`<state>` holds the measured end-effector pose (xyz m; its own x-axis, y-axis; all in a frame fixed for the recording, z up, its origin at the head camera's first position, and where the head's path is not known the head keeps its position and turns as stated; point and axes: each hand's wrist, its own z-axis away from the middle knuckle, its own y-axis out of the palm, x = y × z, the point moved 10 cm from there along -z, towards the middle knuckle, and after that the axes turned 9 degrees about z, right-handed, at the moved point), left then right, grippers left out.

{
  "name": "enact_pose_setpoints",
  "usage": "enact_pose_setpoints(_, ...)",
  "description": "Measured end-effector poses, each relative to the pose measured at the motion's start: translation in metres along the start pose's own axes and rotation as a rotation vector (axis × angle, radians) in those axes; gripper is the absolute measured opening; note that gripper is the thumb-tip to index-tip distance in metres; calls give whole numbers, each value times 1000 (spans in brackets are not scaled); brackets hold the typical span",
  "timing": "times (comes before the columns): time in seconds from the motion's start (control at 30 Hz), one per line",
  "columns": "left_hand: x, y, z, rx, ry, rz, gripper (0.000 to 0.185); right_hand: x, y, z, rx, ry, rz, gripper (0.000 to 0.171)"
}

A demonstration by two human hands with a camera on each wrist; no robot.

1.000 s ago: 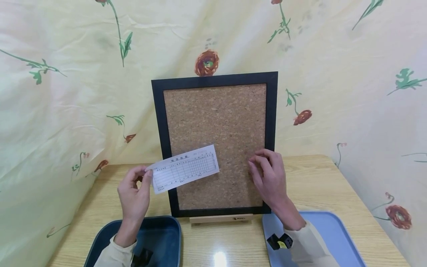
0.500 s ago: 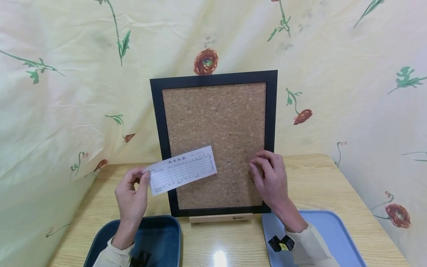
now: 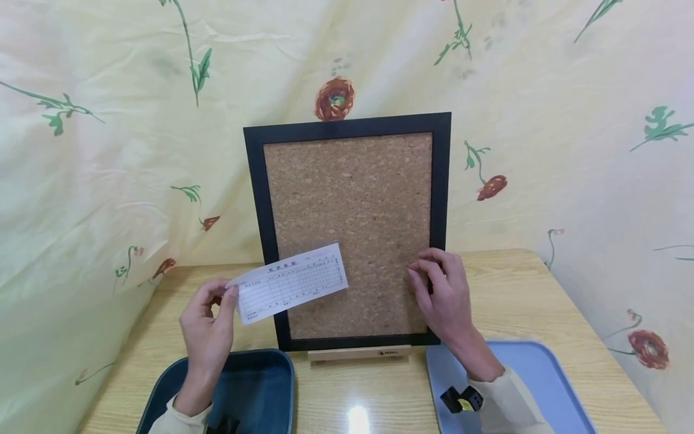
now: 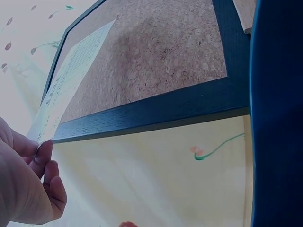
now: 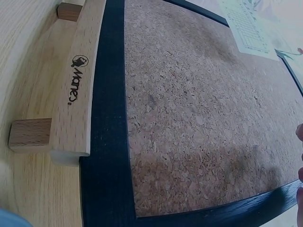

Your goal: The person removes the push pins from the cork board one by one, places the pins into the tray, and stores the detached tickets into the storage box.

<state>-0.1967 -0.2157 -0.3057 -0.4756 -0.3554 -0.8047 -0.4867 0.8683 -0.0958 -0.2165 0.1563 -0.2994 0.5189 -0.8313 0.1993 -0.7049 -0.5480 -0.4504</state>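
My left hand (image 3: 230,293) pinches the left end of a white printed paper slip (image 3: 291,283) between thumb and fingers. The slip slants across the lower left corner of a black-framed cork board (image 3: 352,199). In the left wrist view the slip (image 4: 71,75) rises from my fingertips (image 4: 43,147) over the board's frame (image 4: 156,111). My right hand (image 3: 422,269) hovers at the board's lower right edge, fingers curled with their tips close together. Whether they hold something is hidden. Only the tips of its fingers (image 5: 300,132) show in the right wrist view.
The board leans upright in a wooden stand (image 3: 358,354) on a wooden table (image 3: 515,295). A dark blue bin (image 3: 260,386) sits front left and a light blue tray (image 3: 542,386) front right. Floral cloth (image 3: 108,181) hangs behind and at the sides.
My left hand has carried the slip a little down and to the left across the board. My right hand has drifted slightly right and down.
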Motion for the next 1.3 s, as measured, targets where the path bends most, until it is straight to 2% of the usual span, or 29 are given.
enact_pose_setpoints(0.27,0,-5,3,-6,16,2,9,0,-4,1,-7,-16,-1,43)
enact_pose_setpoints(0.5,3,-8,6,-6,15,15,9,-4,-6,5,11,18,-3,42)
enact_pose_setpoints(0.8,6,-13,13,-19,-4,-2,8,-5,-13,10,-5,-14,29,44)
enact_pose_setpoints(1.07,8,-15,15,-20,-13,-9,8,-11,-14,14,5,31,19,41)
enact_pose_setpoints(1.3,10,-18,18,-29,-40,-22,9,-10,-17,17,-13,31,18,41)
